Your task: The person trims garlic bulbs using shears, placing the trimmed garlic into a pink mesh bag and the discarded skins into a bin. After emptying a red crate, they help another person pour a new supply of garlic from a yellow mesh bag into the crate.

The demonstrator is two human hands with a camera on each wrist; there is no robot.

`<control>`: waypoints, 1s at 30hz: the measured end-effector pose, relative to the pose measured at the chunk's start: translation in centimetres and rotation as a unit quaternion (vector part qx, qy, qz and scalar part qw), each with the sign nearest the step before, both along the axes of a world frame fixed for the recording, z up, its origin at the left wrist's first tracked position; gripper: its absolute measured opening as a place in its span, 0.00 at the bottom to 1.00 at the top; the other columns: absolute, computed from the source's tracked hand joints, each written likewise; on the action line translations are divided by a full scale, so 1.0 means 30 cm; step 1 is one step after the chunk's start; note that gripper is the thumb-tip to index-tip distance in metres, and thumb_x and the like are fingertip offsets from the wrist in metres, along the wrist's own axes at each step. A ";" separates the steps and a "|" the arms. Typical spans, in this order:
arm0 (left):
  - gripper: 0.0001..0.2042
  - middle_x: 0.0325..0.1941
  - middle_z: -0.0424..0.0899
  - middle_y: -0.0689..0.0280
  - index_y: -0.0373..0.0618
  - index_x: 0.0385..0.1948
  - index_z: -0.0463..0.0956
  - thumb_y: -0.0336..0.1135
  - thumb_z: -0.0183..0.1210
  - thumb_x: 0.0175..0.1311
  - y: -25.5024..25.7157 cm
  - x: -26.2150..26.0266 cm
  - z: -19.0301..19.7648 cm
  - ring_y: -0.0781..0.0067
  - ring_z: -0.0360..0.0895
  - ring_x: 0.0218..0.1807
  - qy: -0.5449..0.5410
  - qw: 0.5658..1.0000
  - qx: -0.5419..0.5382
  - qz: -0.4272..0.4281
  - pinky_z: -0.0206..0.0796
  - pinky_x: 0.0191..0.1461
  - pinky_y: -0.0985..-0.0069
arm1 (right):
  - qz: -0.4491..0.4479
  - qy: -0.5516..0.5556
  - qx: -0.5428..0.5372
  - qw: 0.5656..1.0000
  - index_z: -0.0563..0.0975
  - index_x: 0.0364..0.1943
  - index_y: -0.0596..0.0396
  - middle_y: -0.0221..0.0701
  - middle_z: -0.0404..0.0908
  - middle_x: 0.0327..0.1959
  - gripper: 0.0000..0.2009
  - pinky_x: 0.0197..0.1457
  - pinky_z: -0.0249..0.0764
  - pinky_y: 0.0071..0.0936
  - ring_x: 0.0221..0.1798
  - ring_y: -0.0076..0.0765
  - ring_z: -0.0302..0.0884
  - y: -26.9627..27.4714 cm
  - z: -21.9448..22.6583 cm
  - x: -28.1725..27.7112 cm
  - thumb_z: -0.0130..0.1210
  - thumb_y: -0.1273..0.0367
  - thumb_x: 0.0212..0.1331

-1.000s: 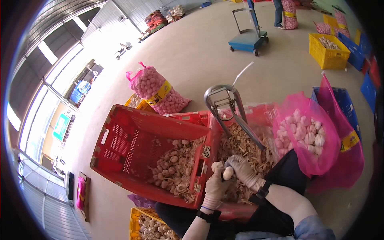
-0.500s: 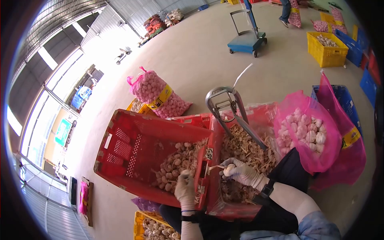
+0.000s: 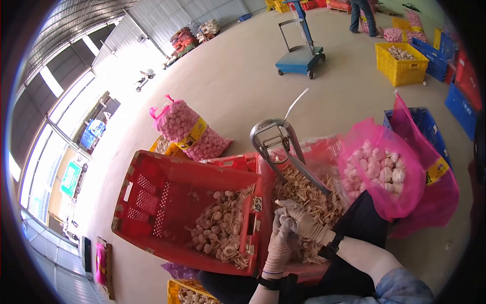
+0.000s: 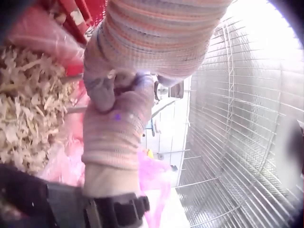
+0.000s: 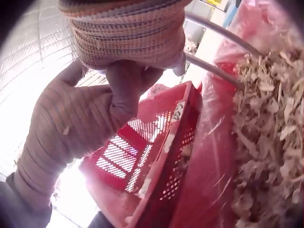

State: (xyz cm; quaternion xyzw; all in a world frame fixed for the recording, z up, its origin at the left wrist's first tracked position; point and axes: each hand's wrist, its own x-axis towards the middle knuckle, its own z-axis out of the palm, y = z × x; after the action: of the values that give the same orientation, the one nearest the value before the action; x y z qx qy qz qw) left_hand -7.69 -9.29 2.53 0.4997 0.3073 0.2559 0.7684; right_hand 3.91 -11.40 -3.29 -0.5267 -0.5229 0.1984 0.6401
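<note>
Both gloved hands meet over the front of the scrap-filled red bin, fingers curled against each other. My left hand (image 3: 277, 251) comes from below, its fingertips against the right hand (image 3: 308, 223). A garlic bulb is gripped between them, mostly hidden by the gloves in every view. Dry garlic stems and skins (image 5: 270, 137) fill the bin beside the hands. To the left, a tilted red crate (image 3: 202, 175) holds a heap of garlic bulbs (image 3: 215, 223). A bent metal-tube frame (image 3: 293, 139) stands in the scraps just beyond the hands.
An open pink mesh bag (image 3: 412, 195) with pale garlic lies at the right, before a blue crate (image 3: 424, 121). A full pink sack (image 3: 187, 121) stands behind the red crate. Farther off are a platform scale (image 3: 298, 61), a yellow crate (image 3: 402, 71) and a person's legs (image 3: 363, 17).
Half a second ago the left hand was over the red crate and the right held a stemmed garlic bulb. The left hand has since moved right to join it.
</note>
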 end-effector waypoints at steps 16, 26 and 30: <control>0.19 0.38 0.76 0.75 0.50 0.49 0.70 0.34 0.67 0.59 0.177 0.029 0.037 0.85 0.72 0.35 -0.041 0.994 -0.033 -0.094 0.67 0.34 0.85 | -0.074 0.084 -0.013 0.994 0.78 0.35 0.55 0.33 0.77 0.25 0.03 0.37 0.73 0.33 0.31 0.37 0.77 0.014 0.225 0.118 0.54 0.72 0.63; 0.26 0.41 0.76 0.67 0.46 0.57 0.64 0.24 0.66 0.56 0.329 0.079 -0.004 0.78 0.76 0.43 0.078 0.984 0.160 -0.032 0.71 0.47 0.77 | -0.063 -0.008 -0.107 0.992 0.76 0.45 0.54 0.23 0.76 0.26 0.20 0.27 0.74 0.19 0.24 0.19 0.74 0.066 0.236 0.369 0.51 0.51 0.68; 0.27 0.42 0.77 0.64 0.46 0.56 0.66 0.26 0.67 0.54 0.364 0.128 0.025 0.73 0.76 0.46 0.180 0.913 0.365 -0.026 0.71 0.50 0.76 | 0.071 0.168 -0.266 0.946 0.76 0.42 0.55 0.25 0.76 0.24 0.20 0.23 0.71 0.18 0.20 0.20 0.73 -0.026 0.374 0.396 0.49 0.50 0.69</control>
State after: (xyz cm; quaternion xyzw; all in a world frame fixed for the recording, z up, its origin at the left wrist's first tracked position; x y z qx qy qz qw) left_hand -3.85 1.64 3.29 0.7908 0.3127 0.2363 0.4701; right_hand 15.77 -12.17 7.93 -0.5985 -0.3719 0.4612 0.5392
